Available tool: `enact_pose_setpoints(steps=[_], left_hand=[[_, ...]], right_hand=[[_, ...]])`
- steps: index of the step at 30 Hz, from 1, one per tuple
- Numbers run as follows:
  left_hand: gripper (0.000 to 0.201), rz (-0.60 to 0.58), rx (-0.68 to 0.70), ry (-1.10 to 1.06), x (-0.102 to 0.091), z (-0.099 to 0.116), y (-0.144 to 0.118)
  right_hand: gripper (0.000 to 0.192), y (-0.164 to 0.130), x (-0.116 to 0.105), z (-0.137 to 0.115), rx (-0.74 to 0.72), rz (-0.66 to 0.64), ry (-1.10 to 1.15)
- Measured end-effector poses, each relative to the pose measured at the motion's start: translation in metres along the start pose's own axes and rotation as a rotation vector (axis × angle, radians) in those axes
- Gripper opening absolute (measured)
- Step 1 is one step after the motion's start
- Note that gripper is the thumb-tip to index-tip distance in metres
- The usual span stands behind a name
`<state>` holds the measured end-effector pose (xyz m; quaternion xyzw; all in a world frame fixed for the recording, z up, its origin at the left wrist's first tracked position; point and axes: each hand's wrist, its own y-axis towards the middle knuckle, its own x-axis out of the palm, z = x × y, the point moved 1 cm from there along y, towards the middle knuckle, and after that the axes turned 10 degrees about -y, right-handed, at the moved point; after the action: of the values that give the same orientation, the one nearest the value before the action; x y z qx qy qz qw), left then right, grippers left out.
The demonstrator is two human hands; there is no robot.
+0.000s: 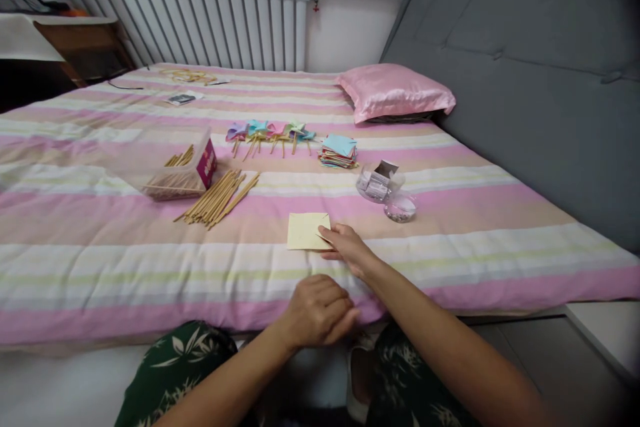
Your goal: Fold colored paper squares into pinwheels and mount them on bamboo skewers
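A pale yellow paper square (305,231) lies flat on the striped bed cover (100,260). My right hand (347,248) pinches its right edge with the fingertips. My left hand (317,310) rests curled in a loose fist at the near edge of the bed, with nothing visible in it. Beyond the paper lie a bundle of wooden sticks (217,198), a stack of coloured paper squares (339,151) and a row of finished paper pinwheels (270,133) on sticks.
A clear box (183,170) holding more sticks stands at the left. A clear plastic container (383,185) with small items and its lid (400,207) sit at the right. A pink pillow (395,91) and grey headboard (525,67) lie beyond.
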<state>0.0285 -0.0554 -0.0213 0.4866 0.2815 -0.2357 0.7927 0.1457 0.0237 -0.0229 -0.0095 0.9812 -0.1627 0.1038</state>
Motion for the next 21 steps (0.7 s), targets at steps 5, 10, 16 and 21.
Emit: enact_pose_setpoints(steps=[5, 10, 16, 21], left_hand=[[0.01, 0.253, -0.271, 0.231, -0.032, -0.029, 0.004], [0.025, 0.248, -0.521, 0.412, -0.043, -0.054, 0.003], [0.038, -0.01, -0.512, 0.436, -0.038, -0.067, 0.004], [0.041, -0.131, -0.493, 0.45, -0.032, -0.07, 0.009]], right_hand=[[0.036, 0.018, -0.058, 0.0, -0.149, 0.217, -0.388], [0.047, 0.036, -0.075, 0.016, -0.376, 0.154, -0.68], [0.054, 0.021, -0.058, 0.04, -0.593, 0.001, -1.311], [0.069, -0.017, -0.058, 0.048, -0.752, -0.085, -1.386]])
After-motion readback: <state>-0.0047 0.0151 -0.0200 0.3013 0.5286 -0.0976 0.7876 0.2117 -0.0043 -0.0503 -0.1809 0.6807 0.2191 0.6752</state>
